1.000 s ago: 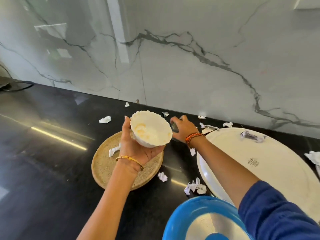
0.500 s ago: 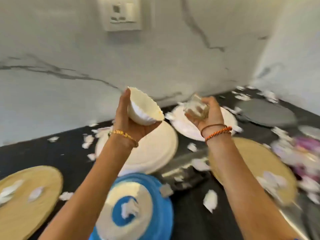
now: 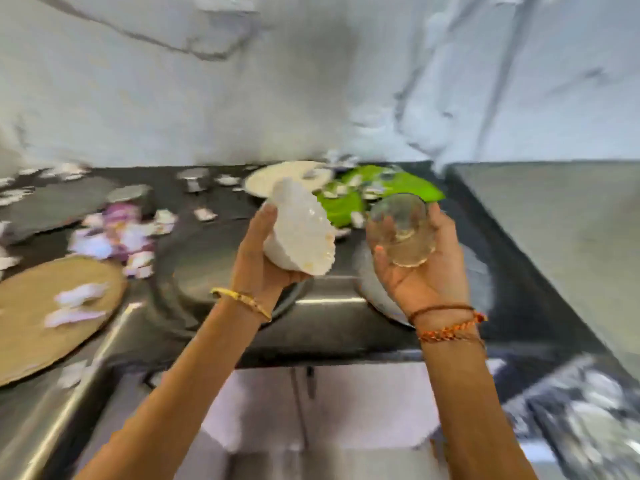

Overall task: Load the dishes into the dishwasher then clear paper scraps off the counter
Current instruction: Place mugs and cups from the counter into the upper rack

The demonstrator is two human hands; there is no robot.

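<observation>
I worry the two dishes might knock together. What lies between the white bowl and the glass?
In the head view, nothing held: a gap separates the white bowl and the glass. Behind the gap show a green plate and paper scraps.

White scalloped bowl (image 3: 302, 233), tilted, gripped in left hand (image 3: 266, 268); clear glass (image 3: 401, 233) cradled in right hand (image 3: 422, 271).

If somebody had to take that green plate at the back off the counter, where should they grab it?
Probably by its near right rim, coming from the front right. The green plate lies flat and shallow, so only the edge offers a pinch. A white plate crowds its left and paper scraps lie on it. Both hands are full now: left hand holds a bowl, right hand a glass.
</observation>
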